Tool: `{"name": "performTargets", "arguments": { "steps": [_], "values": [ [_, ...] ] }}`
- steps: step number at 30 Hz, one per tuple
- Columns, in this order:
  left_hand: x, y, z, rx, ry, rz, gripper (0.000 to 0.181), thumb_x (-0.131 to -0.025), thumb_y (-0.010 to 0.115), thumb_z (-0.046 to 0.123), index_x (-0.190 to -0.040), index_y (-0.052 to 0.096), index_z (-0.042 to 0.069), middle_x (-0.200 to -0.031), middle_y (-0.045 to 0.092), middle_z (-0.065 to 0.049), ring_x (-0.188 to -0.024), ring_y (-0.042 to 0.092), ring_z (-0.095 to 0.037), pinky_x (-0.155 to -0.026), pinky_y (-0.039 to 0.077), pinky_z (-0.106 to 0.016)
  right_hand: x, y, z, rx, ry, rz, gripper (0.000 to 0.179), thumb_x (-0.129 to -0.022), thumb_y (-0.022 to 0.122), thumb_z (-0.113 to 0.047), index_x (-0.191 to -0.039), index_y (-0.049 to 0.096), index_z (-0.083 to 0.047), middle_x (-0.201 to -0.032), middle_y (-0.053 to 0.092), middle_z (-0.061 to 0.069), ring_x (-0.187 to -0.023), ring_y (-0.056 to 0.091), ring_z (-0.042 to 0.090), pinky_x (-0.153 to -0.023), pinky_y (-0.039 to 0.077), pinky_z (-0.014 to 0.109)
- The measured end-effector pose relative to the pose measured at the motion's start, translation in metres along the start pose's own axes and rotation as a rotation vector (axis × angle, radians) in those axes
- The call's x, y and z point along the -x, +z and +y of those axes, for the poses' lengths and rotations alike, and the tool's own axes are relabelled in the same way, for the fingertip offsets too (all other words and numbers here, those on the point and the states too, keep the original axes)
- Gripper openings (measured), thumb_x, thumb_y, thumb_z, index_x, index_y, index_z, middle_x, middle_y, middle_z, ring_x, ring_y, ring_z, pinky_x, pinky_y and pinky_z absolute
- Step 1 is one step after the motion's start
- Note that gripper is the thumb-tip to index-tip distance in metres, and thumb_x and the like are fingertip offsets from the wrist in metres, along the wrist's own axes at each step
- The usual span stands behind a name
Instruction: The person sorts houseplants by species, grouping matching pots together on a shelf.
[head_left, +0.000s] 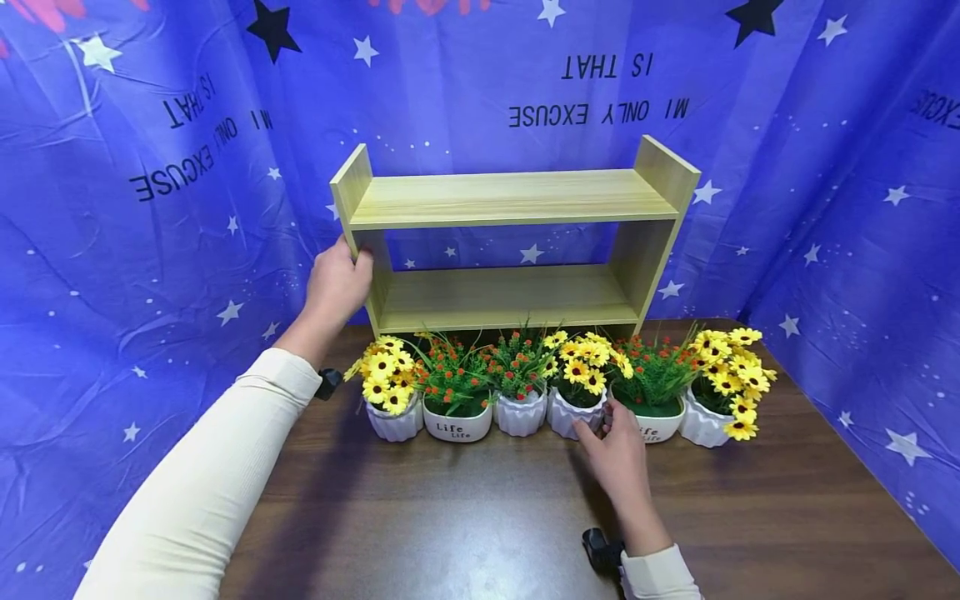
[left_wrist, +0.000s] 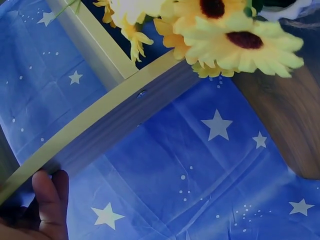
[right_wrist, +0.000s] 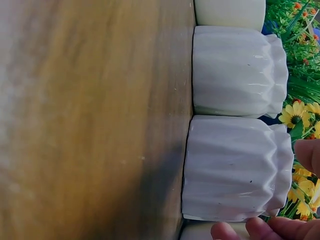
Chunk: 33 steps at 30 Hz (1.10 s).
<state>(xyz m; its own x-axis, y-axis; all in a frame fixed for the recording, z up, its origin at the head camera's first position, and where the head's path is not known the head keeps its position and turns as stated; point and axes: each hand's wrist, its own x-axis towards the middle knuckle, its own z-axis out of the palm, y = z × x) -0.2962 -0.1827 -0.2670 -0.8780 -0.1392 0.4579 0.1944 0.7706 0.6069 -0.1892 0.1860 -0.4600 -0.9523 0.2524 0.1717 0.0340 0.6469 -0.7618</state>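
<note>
My left hand [head_left: 339, 283] grips the left side panel of a pale wooden two-tier shelf [head_left: 513, 200]. Its thumb lies on the panel's inner side; the left wrist view shows fingertips [left_wrist: 50, 195] at the panel's edge. My right hand [head_left: 618, 458] is at the fourth pot from the left, a fluted white pot of yellow flowers [head_left: 583, 360]. Thumb and fingers are spread before it, the fingers by its right side. In the right wrist view the thumb [right_wrist: 309, 155] appears near the rim of this white pot [right_wrist: 232, 167]; whether it touches is unclear.
Several potted plants stand side by side before the shelf on a brown table [head_left: 450, 508]. An oval white pot marked Life [head_left: 457, 423] sits second from left; yellow flowers [head_left: 731, 375] are at the right end. A blue star-patterned curtain [head_left: 465, 92] hangs behind.
</note>
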Motion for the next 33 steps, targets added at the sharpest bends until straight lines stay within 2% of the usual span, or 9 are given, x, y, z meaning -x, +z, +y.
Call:
{"name": "performTargets", "arguments": {
  "steps": [7,11,15,21,29,33],
  "values": [
    [0.002,0.005,0.0,-0.052,-0.049,0.007,0.035,-0.101,0.04,0.032,-0.117,0.058,0.007,-0.121,0.064,-0.024,-0.108,0.06,-0.047,-0.082,0.044,-0.061,-0.001,0.001,-0.004,0.072,-0.003,0.037,0.067,-0.087,0.073,-0.027,-0.132,0.048,0.015,-0.116,0.054,0.029,-0.1,0.053,0.037,-0.081,0.043,0.052],
    [0.002,0.006,0.0,-0.063,-0.075,0.004,0.035,-0.102,0.038,0.033,-0.119,0.057,0.008,-0.122,0.064,-0.023,-0.109,0.06,-0.046,-0.082,0.044,-0.062,-0.002,0.004,-0.005,0.081,0.005,0.044,0.067,-0.087,0.074,-0.029,-0.131,0.049,0.015,-0.117,0.054,0.03,-0.106,0.051,0.039,-0.085,0.042,0.054],
    [0.001,0.005,-0.001,-0.068,-0.09,0.003,0.036,-0.102,0.038,0.033,-0.121,0.056,0.009,-0.123,0.063,-0.023,-0.109,0.06,-0.047,-0.083,0.044,-0.062,-0.002,0.007,-0.005,0.08,0.006,0.044,0.068,-0.088,0.074,-0.03,-0.133,0.047,0.014,-0.125,0.052,0.032,-0.117,0.05,0.044,-0.094,0.04,0.058],
    [0.001,0.006,-0.001,-0.064,-0.088,0.003,0.035,-0.102,0.039,0.032,-0.121,0.056,0.009,-0.125,0.062,-0.024,-0.111,0.059,-0.048,-0.084,0.044,-0.062,-0.003,0.012,-0.001,0.025,0.0,0.059,0.069,-0.086,0.076,-0.028,-0.132,0.046,0.013,-0.126,0.052,0.034,-0.119,0.05,0.048,-0.097,0.039,0.059],
    [0.001,0.006,-0.001,-0.077,-0.091,0.022,0.036,-0.102,0.038,0.032,-0.12,0.056,0.007,-0.125,0.062,-0.025,-0.111,0.059,-0.049,-0.084,0.043,-0.064,-0.011,0.016,0.002,-0.071,0.073,0.01,0.076,-0.086,0.076,-0.027,-0.139,0.037,0.012,-0.135,0.045,0.034,-0.129,0.043,0.047,-0.106,0.034,0.058],
    [0.001,0.006,0.0,-0.084,-0.097,0.015,0.036,-0.102,0.037,0.032,-0.12,0.055,0.007,-0.125,0.062,-0.025,-0.111,0.059,-0.048,-0.085,0.043,-0.064,-0.014,0.02,0.002,-0.114,0.085,0.011,0.083,-0.085,0.077,-0.027,-0.143,0.032,0.012,-0.14,0.041,0.034,-0.132,0.04,0.047,-0.109,0.031,0.056]
  ]
}}
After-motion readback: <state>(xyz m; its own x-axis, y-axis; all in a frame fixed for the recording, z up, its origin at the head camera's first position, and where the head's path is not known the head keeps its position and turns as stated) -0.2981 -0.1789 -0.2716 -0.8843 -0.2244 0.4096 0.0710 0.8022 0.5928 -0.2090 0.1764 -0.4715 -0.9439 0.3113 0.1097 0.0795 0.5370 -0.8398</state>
